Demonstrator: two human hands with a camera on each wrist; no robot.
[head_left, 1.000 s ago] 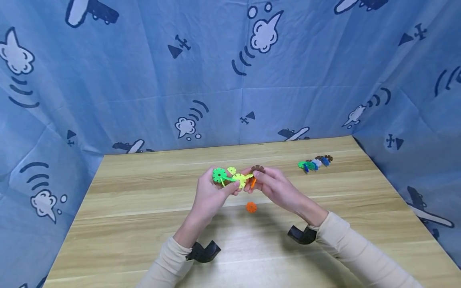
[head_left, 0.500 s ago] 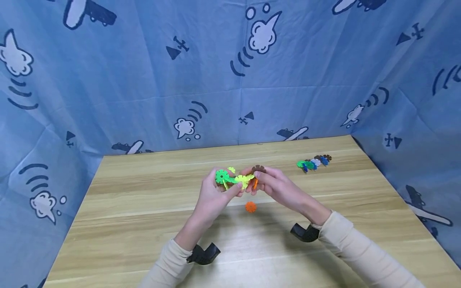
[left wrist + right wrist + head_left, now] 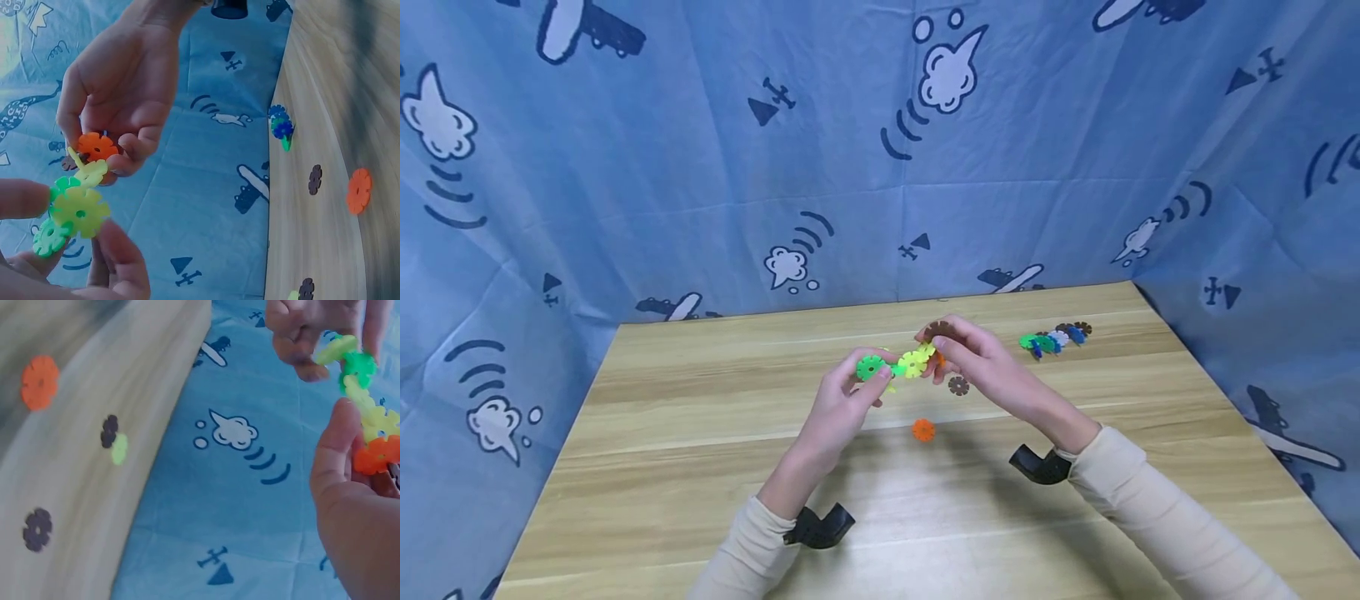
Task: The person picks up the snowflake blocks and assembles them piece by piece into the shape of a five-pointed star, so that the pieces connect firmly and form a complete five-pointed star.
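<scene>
I hold a linked chain of notched plastic discs (image 3: 912, 365) up above the table (image 3: 700, 467), one hand at each end. My left hand (image 3: 838, 406) pinches it by the green disc (image 3: 871, 367), thumb in front; my right hand (image 3: 988, 367) grips the other end, where yellow gives way to an orange disc (image 3: 97, 147). A brown disc (image 3: 938, 330) sits at my right fingers, though I can't tell whether it is joined on. Below lies a loose orange disc (image 3: 923, 430), with a loose brown disc (image 3: 958, 386) beyond it to the right. A second brown disc (image 3: 109, 431) lies against a yellow-green disc (image 3: 119, 449). A multicoloured disc cluster (image 3: 1047, 342) rests toward the far right, well apart.
</scene>
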